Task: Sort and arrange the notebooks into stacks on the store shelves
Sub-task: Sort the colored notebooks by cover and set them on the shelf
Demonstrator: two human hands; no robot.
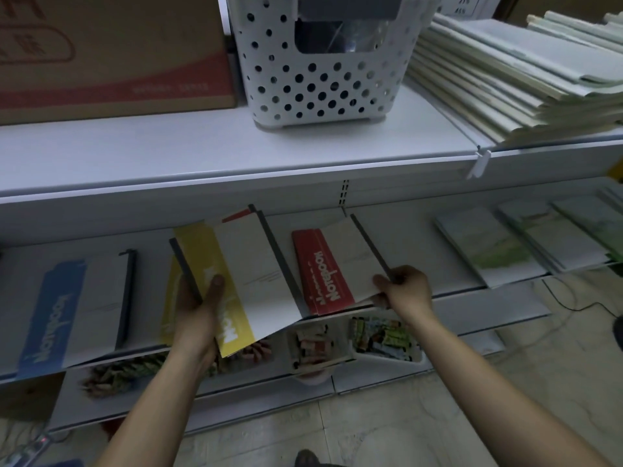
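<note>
**Mid-sort: colours mostly grouped, two stacks in hand**

We see the middle shelf already split by colour. A blue notebook stack lies at the left and looks settled. Green notebooks lie fanned at the right, not squared.

Left hand grips the yellow notebooks, thumb on the cover and fingers beneath. They are tilted and overhang the shelf edge, not yet laid flat. More yellow shows beneath them at the left.

Right hand pinches the near corner of the red notebooks, which rest on the shelf just beside the yellow ones.

On the top shelf a pile of pale notebooks slumps unevenly beside a white basket.

Our judgement: roughly halfway. Yellow and red need setting down and squaring; the green and pale piles need tidying.
</note>
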